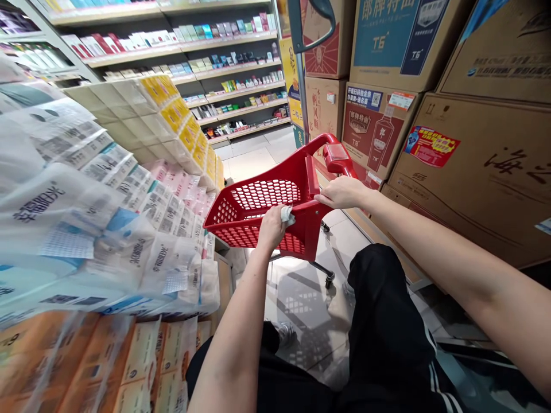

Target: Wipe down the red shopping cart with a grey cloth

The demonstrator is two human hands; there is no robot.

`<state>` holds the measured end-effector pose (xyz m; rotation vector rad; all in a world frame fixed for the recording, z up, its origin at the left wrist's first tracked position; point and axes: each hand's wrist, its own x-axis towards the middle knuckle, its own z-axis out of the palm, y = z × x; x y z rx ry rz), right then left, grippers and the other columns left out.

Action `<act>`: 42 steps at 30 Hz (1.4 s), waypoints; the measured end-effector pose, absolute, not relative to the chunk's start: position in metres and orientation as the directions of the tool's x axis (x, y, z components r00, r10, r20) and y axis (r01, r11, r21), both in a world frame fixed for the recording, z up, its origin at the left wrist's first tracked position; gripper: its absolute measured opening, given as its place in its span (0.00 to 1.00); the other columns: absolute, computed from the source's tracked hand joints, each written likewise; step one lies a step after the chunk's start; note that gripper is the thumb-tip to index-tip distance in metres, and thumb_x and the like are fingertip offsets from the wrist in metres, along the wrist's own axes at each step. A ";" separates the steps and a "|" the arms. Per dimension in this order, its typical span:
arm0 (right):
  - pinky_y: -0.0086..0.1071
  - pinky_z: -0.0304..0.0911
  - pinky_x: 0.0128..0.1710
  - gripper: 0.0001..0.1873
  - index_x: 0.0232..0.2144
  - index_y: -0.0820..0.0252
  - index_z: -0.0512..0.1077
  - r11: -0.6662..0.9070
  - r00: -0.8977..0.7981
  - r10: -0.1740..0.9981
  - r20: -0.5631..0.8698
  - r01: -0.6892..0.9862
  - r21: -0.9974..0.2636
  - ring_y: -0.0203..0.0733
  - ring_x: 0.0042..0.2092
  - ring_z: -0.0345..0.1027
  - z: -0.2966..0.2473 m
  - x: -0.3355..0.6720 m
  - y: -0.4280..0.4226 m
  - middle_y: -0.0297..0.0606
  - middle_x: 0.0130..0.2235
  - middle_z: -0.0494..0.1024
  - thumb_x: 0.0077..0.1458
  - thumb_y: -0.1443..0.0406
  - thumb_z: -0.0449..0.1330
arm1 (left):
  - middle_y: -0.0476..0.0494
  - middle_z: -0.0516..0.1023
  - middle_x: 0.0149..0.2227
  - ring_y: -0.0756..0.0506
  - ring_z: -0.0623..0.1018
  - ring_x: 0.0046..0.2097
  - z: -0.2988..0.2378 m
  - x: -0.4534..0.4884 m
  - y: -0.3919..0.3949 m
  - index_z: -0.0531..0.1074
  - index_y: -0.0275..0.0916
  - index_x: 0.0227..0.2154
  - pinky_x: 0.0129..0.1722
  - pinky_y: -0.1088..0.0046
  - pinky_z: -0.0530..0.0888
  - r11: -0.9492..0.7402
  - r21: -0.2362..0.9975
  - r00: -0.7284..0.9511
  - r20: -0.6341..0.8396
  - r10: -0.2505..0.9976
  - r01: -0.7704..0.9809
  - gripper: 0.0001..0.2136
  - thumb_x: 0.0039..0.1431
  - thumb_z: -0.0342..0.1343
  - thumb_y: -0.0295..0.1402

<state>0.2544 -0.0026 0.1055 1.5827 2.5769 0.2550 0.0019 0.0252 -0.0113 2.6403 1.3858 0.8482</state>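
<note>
A red plastic shopping cart [307,229] with perforated basket walls stands in front of me, turned sideways in the aisle. My left hand [271,226] is closed over the basket's near rim. A crumpled white tissue [287,215] pokes out between its thumb and fingers. Farther right, my right hand [342,192] grips the cart's edge at the handle end, its fingers wrapped over the red plastic. The cart's red handle [338,156] rises just beyond that hand. No goods show in the visible part of the basket.
Plastic-wrapped tissue packs [142,229] are stacked close on the left, with orange packs [55,355] below. Large cardboard boxes [482,155] line the right side. Shelves of small cartons and bottles [232,63] stand ahead. A grey post [299,86] rises beside the boxes.
</note>
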 end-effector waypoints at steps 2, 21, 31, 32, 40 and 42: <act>0.34 0.57 0.37 0.31 0.35 0.63 0.77 0.438 -0.446 0.895 -0.001 0.878 0.194 0.47 0.39 0.72 0.105 0.253 -0.001 0.48 0.36 0.78 0.62 0.52 0.38 | 0.38 0.69 0.46 0.42 0.68 0.48 -0.015 -0.005 0.028 0.62 0.36 0.50 0.50 0.63 0.64 -0.568 0.303 0.405 0.459 0.791 0.766 0.16 0.59 0.44 0.30; 0.36 0.57 0.38 0.31 0.34 0.61 0.76 0.430 -0.436 0.900 -0.005 0.885 0.176 0.48 0.39 0.72 0.103 0.246 0.002 0.48 0.37 0.78 0.62 0.53 0.37 | 0.41 0.71 0.38 0.44 0.70 0.41 -0.015 0.000 0.032 0.67 0.39 0.40 0.43 0.66 0.65 -0.481 0.275 0.293 0.518 0.803 0.833 0.16 0.66 0.35 0.39; 0.37 0.57 0.41 0.29 0.34 0.62 0.77 0.417 -0.420 0.907 -0.022 0.892 0.173 0.48 0.40 0.72 0.102 0.235 0.004 0.49 0.37 0.79 0.62 0.55 0.39 | 0.38 0.71 0.40 0.41 0.69 0.44 -0.013 0.039 0.017 0.66 0.40 0.41 0.50 0.57 0.63 -0.412 0.321 0.158 0.593 0.789 0.853 0.15 0.65 0.36 0.39; 0.37 0.57 0.42 0.29 0.34 0.62 0.77 0.414 -0.417 0.909 -0.018 0.894 0.172 0.48 0.40 0.72 0.102 0.235 0.004 0.49 0.37 0.79 0.61 0.55 0.39 | 0.38 0.70 0.43 0.41 0.68 0.47 -0.010 0.049 0.010 0.65 0.40 0.43 0.52 0.57 0.61 -0.443 0.336 0.173 0.602 0.780 0.831 0.15 0.65 0.36 0.38; 0.35 0.60 0.38 0.29 0.36 0.61 0.76 0.270 -0.270 0.963 -0.007 0.959 0.083 0.50 0.42 0.71 0.103 0.238 0.011 0.49 0.42 0.78 0.61 0.56 0.37 | 0.36 0.61 0.57 0.41 0.59 0.60 -0.009 0.060 -0.013 0.54 0.39 0.58 0.60 0.54 0.52 -0.523 0.380 0.221 0.606 0.764 0.763 0.20 0.64 0.39 0.37; 0.35 0.60 0.37 0.28 0.37 0.60 0.76 0.244 -0.243 0.970 -0.022 0.967 0.072 0.50 0.42 0.71 0.102 0.237 0.013 0.48 0.42 0.78 0.60 0.56 0.38 | 0.36 0.62 0.57 0.41 0.59 0.60 -0.014 0.051 -0.009 0.55 0.39 0.58 0.61 0.53 0.52 -0.499 0.389 0.199 0.599 0.775 0.774 0.20 0.65 0.38 0.36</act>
